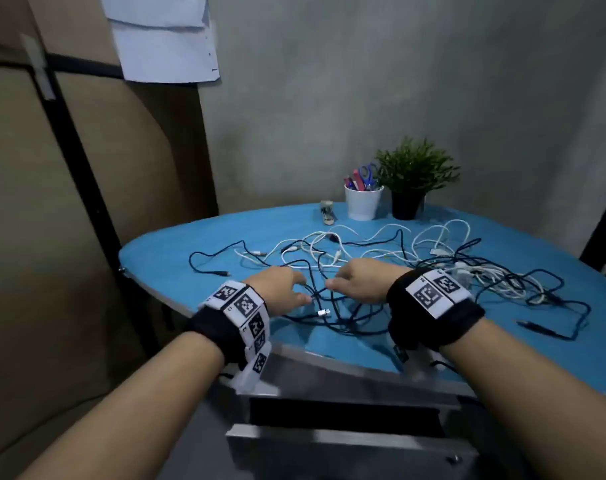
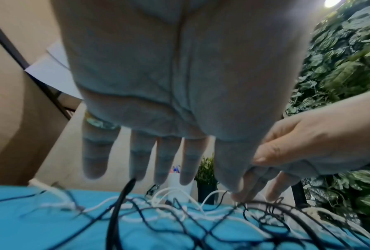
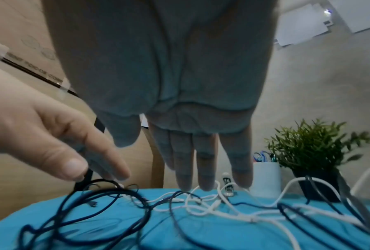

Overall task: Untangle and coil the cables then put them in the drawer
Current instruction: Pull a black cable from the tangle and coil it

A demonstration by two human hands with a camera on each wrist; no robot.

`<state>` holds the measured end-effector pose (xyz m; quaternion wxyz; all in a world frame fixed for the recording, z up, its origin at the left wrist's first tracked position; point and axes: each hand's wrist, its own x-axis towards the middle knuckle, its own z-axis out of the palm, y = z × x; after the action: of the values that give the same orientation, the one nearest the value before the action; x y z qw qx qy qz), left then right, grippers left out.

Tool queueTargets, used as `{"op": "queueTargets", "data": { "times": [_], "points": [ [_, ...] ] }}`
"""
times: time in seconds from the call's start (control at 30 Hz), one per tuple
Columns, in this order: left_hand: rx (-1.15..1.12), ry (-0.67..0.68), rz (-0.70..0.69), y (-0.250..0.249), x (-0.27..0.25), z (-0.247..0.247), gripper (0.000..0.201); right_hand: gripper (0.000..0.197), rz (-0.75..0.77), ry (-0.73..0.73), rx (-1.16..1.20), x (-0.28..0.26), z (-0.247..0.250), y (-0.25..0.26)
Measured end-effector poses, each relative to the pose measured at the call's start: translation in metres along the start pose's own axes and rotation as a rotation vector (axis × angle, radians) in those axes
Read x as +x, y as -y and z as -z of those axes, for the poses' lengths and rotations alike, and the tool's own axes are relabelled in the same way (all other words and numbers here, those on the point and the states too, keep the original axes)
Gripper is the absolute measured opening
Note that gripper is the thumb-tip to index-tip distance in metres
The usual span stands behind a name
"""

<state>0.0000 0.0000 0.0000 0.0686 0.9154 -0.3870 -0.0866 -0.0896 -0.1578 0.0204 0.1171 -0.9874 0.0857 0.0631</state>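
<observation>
Cables (image 1: 346, 258) lie spread on the table (image 1: 177, 251), under and beyond the fingers of both hands. L hand (image 1: 277, 287) sits left of R hand (image 1: 360, 284), fingertips near each other over the tangle. More cable lies right of R hand. Past the fingertips at the table's back: cup (image 1: 363, 201), plant (image 1: 412, 178) just right of it. Drawer (image 1: 350, 441) is below the wrists, at the table's near edge.

The matt blue cloth cover (image 1: 197, 244) on the table looks soft and slightly creased. Across it lie thin black rubbery cables (image 1: 332, 299) and smooth white plastic-sheathed cables (image 1: 440, 237). At six o'clock the brushed grey metal drawer front (image 1: 346, 448) has a dull sheen. At twelve o'clock stand a smooth white cup (image 1: 363, 204) and a black plastic plant pot (image 1: 406, 204); behind, a rough grey plaster wall (image 1: 364, 81).
</observation>
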Motion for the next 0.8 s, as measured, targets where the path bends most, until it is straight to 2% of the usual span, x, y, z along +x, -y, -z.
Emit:
{"op": "queueTargets", "data": {
  "times": [0.1,0.2,0.27,0.37,0.43,0.57,0.67,0.73,0.8],
  "points": [
    [0.107,-0.007,0.005,-0.002,-0.022,-0.021,0.043,0.042,0.005,0.018,-0.033,-0.018,-0.019,0.009],
    [0.173,-0.003,0.014,-0.004,-0.039,-0.034,0.038,0.025,-0.008,0.000,-0.050,-0.028,-0.032,0.017],
    [0.177,-0.048,0.017,0.001,-0.042,-0.039,0.032,0.017,-0.025,-0.042,-0.021,-0.030,-0.032,0.016],
    [0.157,-0.135,0.013,0.011,-0.040,-0.044,0.024,0.017,-0.060,-0.131,0.046,-0.029,-0.027,0.007],
    [0.041,-0.262,-0.010,0.017,-0.038,-0.045,0.020,0.015,-0.089,-0.225,0.093,-0.027,-0.024,0.000],
    [-0.389,-0.641,-0.017,0.022,-0.036,-0.042,0.012,0.011,-0.140,-0.402,0.291,-0.022,-0.027,-0.011],
    [-0.684,-0.775,-0.004,0.019,-0.036,-0.035,0.010,0.006,-0.094,-0.503,0.405,-0.026,-0.030,-0.010],
    [-0.816,-0.802,0.009,0.012,-0.037,-0.030,0.010,0.009,-0.012,-0.462,0.477,-0.035,-0.030,-0.003],
    [-0.930,-0.825,0.008,0.007,-0.038,-0.027,0.011,0.019,0.044,-0.345,0.486,-0.045,-0.029,0.003]
  ]
}}
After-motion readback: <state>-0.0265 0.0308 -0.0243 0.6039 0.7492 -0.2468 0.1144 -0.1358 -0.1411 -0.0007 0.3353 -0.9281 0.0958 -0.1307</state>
